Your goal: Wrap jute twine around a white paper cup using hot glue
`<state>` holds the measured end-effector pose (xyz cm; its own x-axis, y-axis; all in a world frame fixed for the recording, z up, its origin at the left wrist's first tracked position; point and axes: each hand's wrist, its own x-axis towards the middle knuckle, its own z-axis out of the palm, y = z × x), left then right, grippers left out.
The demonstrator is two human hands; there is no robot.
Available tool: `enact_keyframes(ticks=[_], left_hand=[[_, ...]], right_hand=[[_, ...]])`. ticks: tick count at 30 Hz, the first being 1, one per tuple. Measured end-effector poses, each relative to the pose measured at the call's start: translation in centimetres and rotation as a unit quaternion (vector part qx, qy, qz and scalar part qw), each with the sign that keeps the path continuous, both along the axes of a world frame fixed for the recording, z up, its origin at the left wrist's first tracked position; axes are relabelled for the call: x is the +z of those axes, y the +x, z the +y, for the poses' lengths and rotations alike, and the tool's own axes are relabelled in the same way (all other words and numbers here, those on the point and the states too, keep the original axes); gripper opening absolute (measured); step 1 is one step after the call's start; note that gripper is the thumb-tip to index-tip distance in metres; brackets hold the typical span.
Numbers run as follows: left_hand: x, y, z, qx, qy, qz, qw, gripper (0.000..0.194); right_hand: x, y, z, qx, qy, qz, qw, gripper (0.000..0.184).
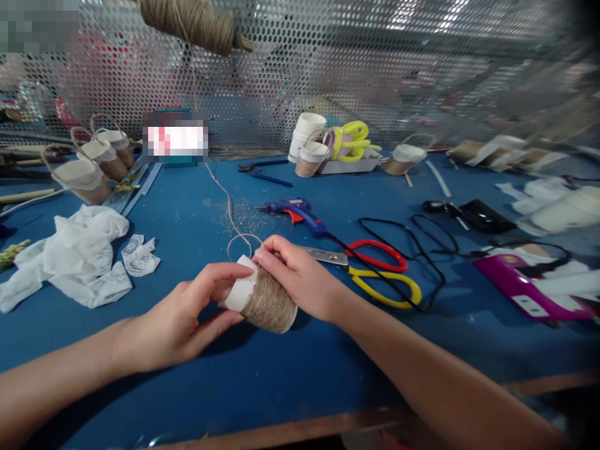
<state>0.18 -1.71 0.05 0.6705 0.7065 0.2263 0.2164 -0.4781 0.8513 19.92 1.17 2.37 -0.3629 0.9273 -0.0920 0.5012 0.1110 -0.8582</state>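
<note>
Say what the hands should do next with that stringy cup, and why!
Maybe the right hand should pull the string gently snug against the cup, because it loops slackly above the cup, and the white part looks unwrapped.

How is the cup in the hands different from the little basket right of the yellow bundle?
The held cup is tipped over, but the little basket stands upright on the table. The little basket has a thin looped handle; the held cup shows none. Both have a white part and a brown covering.
</note>
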Motion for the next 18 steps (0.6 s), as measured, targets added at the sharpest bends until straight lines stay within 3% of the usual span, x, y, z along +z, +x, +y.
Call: enact_keyframes(ticks=[3, 6, 10, 12, 14, 18], left_hand=[[-0.1, 0.0, 0.2, 0.027, 0.006, -0.031, 0.999, 0.046], [0.0, 0.0, 0.5, 0.085, 0.035, -0.088, 0.992, 0.045], [0.6, 0.0, 1.0, 0.189, 0.032, -0.145, 0.971, 0.007], [1.0, 0.1, 1.3, 0.207, 0.007, -0.124, 0.97, 0.022], [1.2, 0.2, 1.4, 0.203, -0.029, -0.091, 0.974, 0.03], [1.1, 0.4, 1.5, 0.214, -0.079, -0.084, 0.97, 0.019]], right_hand=[[-0.3, 0.0, 0.0, -0.045, -0.032, 0.061, 0.997, 0.022], [-0.7, 0.0, 0.3, -0.087, -0.119, 0.158, 0.976, 0.024], [-0.9, -0.1, 0.6, -0.106, -0.18, 0.228, 0.951, 0.025], [-0.9, -0.2, 0.5, -0.108, -0.114, 0.185, 0.97, 0.025], [-0.8, -0.2, 0.2, -0.1, -0.003, 0.101, 0.99, 0.024], [-0.9, -0.4, -0.6, -0.076, 0.144, -0.016, 0.986, 0.019]])
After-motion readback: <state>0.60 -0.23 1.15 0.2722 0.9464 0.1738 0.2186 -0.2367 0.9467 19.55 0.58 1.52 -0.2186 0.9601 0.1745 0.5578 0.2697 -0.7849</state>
